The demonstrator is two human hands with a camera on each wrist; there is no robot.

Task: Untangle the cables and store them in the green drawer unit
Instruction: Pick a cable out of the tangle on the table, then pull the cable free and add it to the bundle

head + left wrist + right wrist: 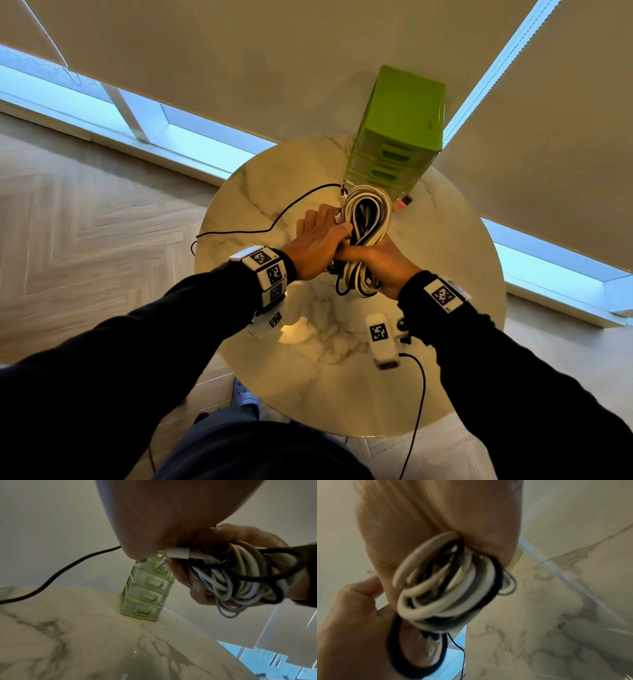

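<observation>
Both hands meet over the middle of the round marble bench (239,192), working on a bundle of cables (368,219) that is held up off the surface. The right hand (380,263) is wrapped around the waist of the bundle, its fingers curled through the white and black loops, so the coils fan out above and below the fist. The left hand (318,240) presses in from the side and, in the left wrist view, pinches a white connector (177,553) at the end of one pale cable. A black cable (274,222) trails from the bundle across the bench and over its left edge. The green drawer unit (400,126) stands at the far edge of the bench, just beyond the bundle, with every drawer visible shut. This looks like the untangling step, barely begun: the loops are all gathered in one mass and nothing is stored. The next move likely calls for drawing the white connector's cable free loop by loop while the right hand steadies the rest; pulling hard could cinch the black strand tighter around the white ones.
</observation>
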